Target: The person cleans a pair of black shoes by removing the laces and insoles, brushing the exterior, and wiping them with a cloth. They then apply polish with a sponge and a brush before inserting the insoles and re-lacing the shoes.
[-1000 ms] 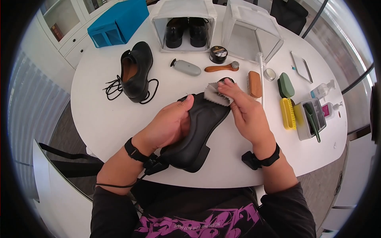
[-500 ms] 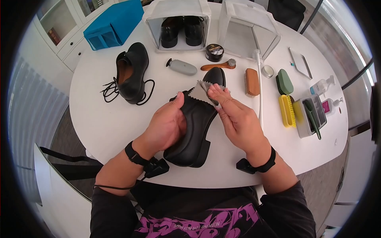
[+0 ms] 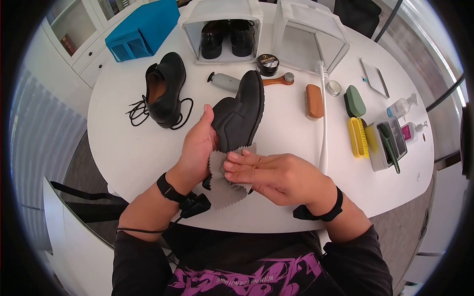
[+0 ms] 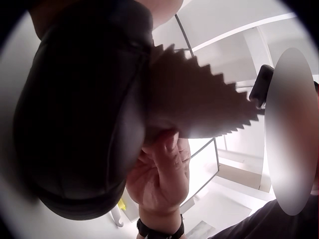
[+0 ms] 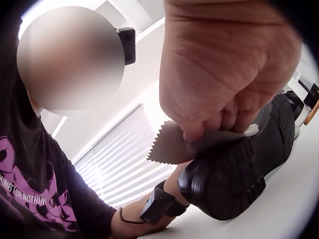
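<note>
A black leather shoe (image 3: 240, 112) is held at a slant over the table's near side, toe pointing away. The left hand (image 3: 196, 148) grips it from the left side, thumb up along its edge, the other fingers hidden by the shoe. In the right hand (image 3: 276, 177) a grey zigzag-edged cloth (image 3: 228, 195) is pinched and lies over the shoe's heel part. The right wrist view shows the cloth (image 5: 172, 144) between the curled fingers and the shoe (image 5: 224, 174), its sole facing outward. Seen by the left wrist camera, the shoe (image 4: 84, 109) is large and dark beside the cloth (image 4: 194, 99).
Another black shoe (image 3: 165, 91) with loose laces stands at left. Behind are a grey bottle (image 3: 223, 82), a black tin (image 3: 267, 65), a wooden-handled brush (image 3: 279, 80) and a white box (image 3: 219, 11) holding shoes. Several brushes, including a yellow one (image 3: 358, 137), lie right, beside a caddy (image 3: 385, 148).
The right hand and cloth have moved from the shoe's toe back toward its heel, nearer the body. The shoe's toe has swung left and away, the left hand still holding it.
</note>
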Demonstrator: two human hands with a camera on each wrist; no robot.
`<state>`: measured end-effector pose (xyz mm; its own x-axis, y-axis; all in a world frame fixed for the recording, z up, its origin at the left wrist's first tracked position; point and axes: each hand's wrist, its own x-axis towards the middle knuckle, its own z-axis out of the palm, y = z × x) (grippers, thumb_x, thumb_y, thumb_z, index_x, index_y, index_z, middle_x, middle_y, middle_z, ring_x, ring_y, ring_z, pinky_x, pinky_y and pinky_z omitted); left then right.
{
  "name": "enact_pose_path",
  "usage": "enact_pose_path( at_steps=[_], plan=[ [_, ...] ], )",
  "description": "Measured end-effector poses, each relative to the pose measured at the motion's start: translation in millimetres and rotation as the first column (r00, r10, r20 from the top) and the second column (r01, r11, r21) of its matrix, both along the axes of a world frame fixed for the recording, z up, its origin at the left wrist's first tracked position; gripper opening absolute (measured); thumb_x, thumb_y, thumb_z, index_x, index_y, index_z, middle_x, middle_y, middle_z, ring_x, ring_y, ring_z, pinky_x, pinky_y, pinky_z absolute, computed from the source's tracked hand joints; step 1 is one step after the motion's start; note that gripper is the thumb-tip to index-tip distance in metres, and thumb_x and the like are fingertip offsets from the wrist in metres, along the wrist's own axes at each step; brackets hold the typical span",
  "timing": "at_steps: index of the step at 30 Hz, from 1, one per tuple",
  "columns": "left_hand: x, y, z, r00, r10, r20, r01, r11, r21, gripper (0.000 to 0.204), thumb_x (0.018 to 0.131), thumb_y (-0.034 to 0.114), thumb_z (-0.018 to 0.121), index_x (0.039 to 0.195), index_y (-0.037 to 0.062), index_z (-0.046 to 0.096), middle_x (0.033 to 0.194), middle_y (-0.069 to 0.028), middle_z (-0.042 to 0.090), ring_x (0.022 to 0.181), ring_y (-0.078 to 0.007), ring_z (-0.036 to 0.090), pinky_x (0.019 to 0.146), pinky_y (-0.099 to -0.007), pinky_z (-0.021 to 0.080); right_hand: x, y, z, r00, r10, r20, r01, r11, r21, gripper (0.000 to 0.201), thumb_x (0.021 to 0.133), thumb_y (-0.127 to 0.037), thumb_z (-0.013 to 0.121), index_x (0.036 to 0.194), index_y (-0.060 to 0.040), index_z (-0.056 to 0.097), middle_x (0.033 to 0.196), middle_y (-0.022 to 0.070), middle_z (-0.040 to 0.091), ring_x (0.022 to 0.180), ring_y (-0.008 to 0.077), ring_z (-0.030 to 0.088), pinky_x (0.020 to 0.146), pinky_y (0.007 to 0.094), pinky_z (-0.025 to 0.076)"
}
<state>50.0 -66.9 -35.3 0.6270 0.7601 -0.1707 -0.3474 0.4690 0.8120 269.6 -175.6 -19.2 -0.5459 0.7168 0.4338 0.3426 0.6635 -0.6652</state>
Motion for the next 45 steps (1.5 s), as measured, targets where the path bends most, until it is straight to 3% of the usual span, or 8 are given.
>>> enact_pose_path(
  at_steps=[8, 17, 22, 26, 30, 32, 36, 45],
  plan=[
    [4.0, 4.5, -10.6, 0.988, 0.042, 0.148, -0.037, 0.999, -0.039, 0.078, 0.126, 0.062, 0.030, 0.168, -0.0006, 0.051, 0.165, -0.0155, 0.064, 0.147, -0.0263, 0.064, 0.127, -0.0452, 0.050, -6.8, -8.4, -5.9, 0.991, 0.074, -0.108, -0.073, 0.997, 0.014, 0.035, 0.090, 0.004, 0.073, 0.123, -0.0029, 0.084, 0.131, 0.0170, 0.084, 0.132, 0.0337, 0.078, 0.119, 0.0482, 0.063],
    [7.4, -0.6, -1.5, 0.986, 0.114, 0.122, -0.119, 0.993, 0.027, 0.074, 0.126, 0.058, 0.036, 0.171, -0.0003, 0.047, 0.168, -0.0158, 0.061, 0.150, -0.0280, 0.062, 0.129, -0.0471, 0.048, 5.2, -14.6, 4.2, 0.996, 0.078, 0.040, -0.079, 0.996, 0.033, 0.027, 0.086, -0.003, 0.075, 0.112, -0.0042, 0.083, 0.115, 0.0136, 0.087, 0.114, 0.0335, 0.085, 0.095, 0.0445, 0.069],
    [-1.4, 4.2, -13.3, 0.983, -0.023, 0.183, 0.034, 0.998, -0.056, 0.073, 0.126, 0.058, 0.037, 0.173, 0.0021, 0.045, 0.168, -0.0152, 0.061, 0.151, -0.0274, 0.061, 0.130, -0.0473, 0.047, 3.7, -5.6, 7.3, 0.858, -0.423, -0.291, 0.484, 0.856, 0.182, 0.047, 0.094, 0.010, 0.063, 0.138, 0.0021, 0.078, 0.135, 0.0177, 0.083, 0.126, 0.0370, 0.081, 0.107, 0.0431, 0.065],
    [6.3, -6.9, -7.7, 0.994, -0.049, 0.100, 0.049, 0.999, 0.007, 0.072, 0.126, 0.058, 0.037, 0.171, 0.0024, 0.047, 0.162, -0.0136, 0.064, 0.149, -0.0250, 0.062, 0.128, -0.0464, 0.049, 2.9, 4.3, -2.7, 0.825, -0.519, -0.223, 0.555, 0.820, 0.140, 0.052, 0.099, 0.012, 0.065, 0.149, 0.0004, 0.073, 0.149, 0.0203, 0.077, 0.144, 0.0378, 0.072, 0.115, 0.0422, 0.062],
    [1.2, -5.4, -15.9, 0.995, -0.042, 0.088, 0.037, 0.998, 0.055, 0.069, 0.126, 0.057, 0.039, 0.163, 0.0001, 0.054, 0.155, -0.0150, 0.068, 0.141, -0.0233, 0.068, 0.122, -0.0437, 0.055, -6.7, -1.1, -7.7, 0.942, -0.336, 0.024, 0.326, 0.927, 0.184, 0.049, 0.097, 0.009, 0.070, 0.145, -0.0008, 0.076, 0.146, 0.0202, 0.078, 0.144, 0.0352, 0.072, 0.116, 0.0445, 0.063],
    [-3.7, 3.3, -19.1, 0.989, -0.110, 0.103, 0.123, 0.985, -0.125, 0.070, 0.126, 0.059, 0.039, 0.159, -0.0003, 0.058, 0.148, -0.0151, 0.071, 0.132, -0.0231, 0.072, 0.114, -0.0409, 0.060, -8.5, -3.5, -4.5, 0.950, -0.309, 0.041, 0.296, 0.937, 0.188, 0.047, 0.095, 0.007, 0.072, 0.140, -0.0013, 0.079, 0.142, 0.0188, 0.080, 0.142, 0.0336, 0.073, 0.115, 0.0444, 0.065],
    [-2.4, -0.5, -15.7, 0.989, -0.128, 0.068, 0.128, 0.992, 0.002, 0.073, 0.126, 0.060, 0.037, 0.156, -0.0014, 0.059, 0.143, -0.0142, 0.074, 0.126, -0.0211, 0.075, 0.108, -0.0380, 0.062, -3.9, -5.9, -2.3, 0.985, -0.168, 0.034, 0.156, 0.959, 0.237, 0.041, 0.089, 0.004, 0.073, 0.128, -0.0024, 0.084, 0.129, 0.0165, 0.085, 0.130, 0.0322, 0.080, 0.109, 0.0429, 0.068],
    [3.6, 1.9, -7.5, 0.986, 0.085, 0.146, -0.099, 0.991, 0.091, 0.066, 0.127, 0.050, 0.042, 0.163, -0.0047, 0.055, 0.159, -0.0158, 0.068, 0.143, -0.0270, 0.067, 0.125, -0.0452, 0.052, -0.4, -16.0, 4.7, 1.000, 0.022, 0.017, -0.023, 0.997, 0.076, 0.020, 0.087, -0.001, 0.075, 0.104, -0.0033, 0.085, 0.103, 0.0117, 0.088, 0.103, 0.0289, 0.086, 0.090, 0.0396, 0.070]
  ],
)
